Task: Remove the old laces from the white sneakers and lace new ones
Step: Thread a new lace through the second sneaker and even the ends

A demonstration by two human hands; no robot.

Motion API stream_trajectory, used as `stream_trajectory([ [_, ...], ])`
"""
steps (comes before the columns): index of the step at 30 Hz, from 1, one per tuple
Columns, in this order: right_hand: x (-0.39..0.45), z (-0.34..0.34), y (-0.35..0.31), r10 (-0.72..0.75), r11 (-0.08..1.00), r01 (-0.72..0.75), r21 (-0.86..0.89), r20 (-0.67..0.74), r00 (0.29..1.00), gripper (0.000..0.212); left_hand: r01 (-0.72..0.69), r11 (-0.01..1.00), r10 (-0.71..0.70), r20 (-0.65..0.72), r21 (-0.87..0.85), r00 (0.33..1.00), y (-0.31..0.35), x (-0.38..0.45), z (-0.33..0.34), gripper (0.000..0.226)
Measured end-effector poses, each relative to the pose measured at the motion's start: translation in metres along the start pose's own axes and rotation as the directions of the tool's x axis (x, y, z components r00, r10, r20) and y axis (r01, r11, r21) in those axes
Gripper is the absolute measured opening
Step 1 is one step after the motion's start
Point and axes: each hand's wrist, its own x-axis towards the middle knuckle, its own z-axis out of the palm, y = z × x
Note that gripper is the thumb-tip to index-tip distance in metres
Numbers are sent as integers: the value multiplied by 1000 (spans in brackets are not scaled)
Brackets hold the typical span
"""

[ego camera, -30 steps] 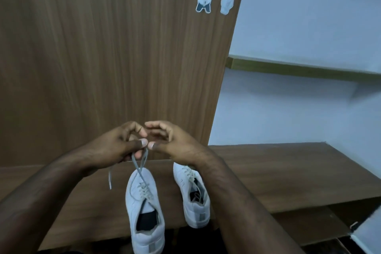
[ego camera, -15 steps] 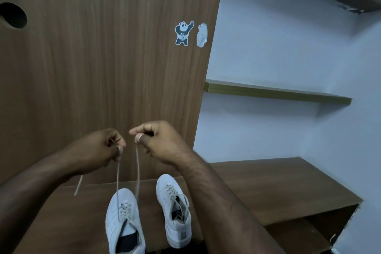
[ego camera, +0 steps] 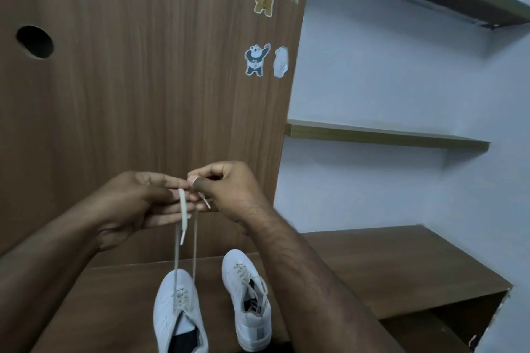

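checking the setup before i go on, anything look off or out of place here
Nothing is spilled or broken. The two sneakers differ: the left one has its lace pulled up taut into both hands, while the right one sits with loose laces. One sticker on the panel looks partly peeled or faded.

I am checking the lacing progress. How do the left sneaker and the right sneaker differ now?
The left sneaker's lace ends rise taut to the hands, while the right sneaker's lace lies on the shoe. The left hand and right hand each hold an end from the left sneaker; neither touches the right sneaker. The left sneaker sits nearer the camera than the right sneaker. Both are white, laced, and stand on the wooden shelf, toes pointing away.
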Motion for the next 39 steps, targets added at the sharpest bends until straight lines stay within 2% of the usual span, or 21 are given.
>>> stream_trajectory([
  [4,-3,1,-4,-5,999,6,-37,31,999,7,-116,971,144,-127,209,981,-7,0,3,8],
  [7,-4,3,-5,5,999,-3,-51,46,999,18,-188,907,260,-151,376,954,-9,1,3,15],
  [10,-3,1,-5,4,997,1,-75,58,998,18,-237,817,340,-108,526,934,-9,0,3,21],
  [14,-4,-6,-7,-25,991,37,-126,95,995,13,-293,778,394,-69,556,917,-13,2,-7,9],
  [16,-5,-7,-10,-51,982,69,-174,107,993,10,-347,756,420,-6,555,907,-19,3,-12,16],
  [18,-7,-6,-11,-71,982,90,-169,120,990,7,-370,821,363,104,435,926,-28,3,-12,24],
  [20,-7,-7,-10,-81,985,96,-144,106,991,4,-312,924,282,158,220,946,-40,2,-9,23],
  [22,-9,-10,-6,-95,978,109,-176,86,992,4,-266,962,258,118,62,959,-49,1,-5,19],
  [23,-10,-12,-2,-101,972,117,-202,85,991,5,-268,962,264,79,55,961,-51,1,-4,18],
  [27,-16,-29,10,-110,907,128,-400,67,992,4,-312,900,327,-1,305,945,-56,0,-11,17],
  [29,-18,-36,14,-151,820,129,-557,6,989,10,-311,869,346,-23,385,938,-57,-3,-13,18],
  [30,-21,-37,15,-182,813,130,-567,-35,983,12,-311,852,355,-28,421,934,-58,-5,-13,18],
  [32,-28,-30,17,-233,863,174,-474,-68,970,16,-319,820,369,-13,476,929,-60,-6,-11,20],
  [35,-37,-11,34,-169,885,196,-423,102,980,27,-355,789,390,39,501,920,-63,-7,-7,23],
  [37,-44,-1,45,-70,912,130,-390,166,984,27,-372,773,398,64,514,915,-62,-7,-6,22],
  [39,-49,1,49,23,976,6,-218,129,991,19,-368,747,390,82,553,917,-61,-9,-7,19],
])
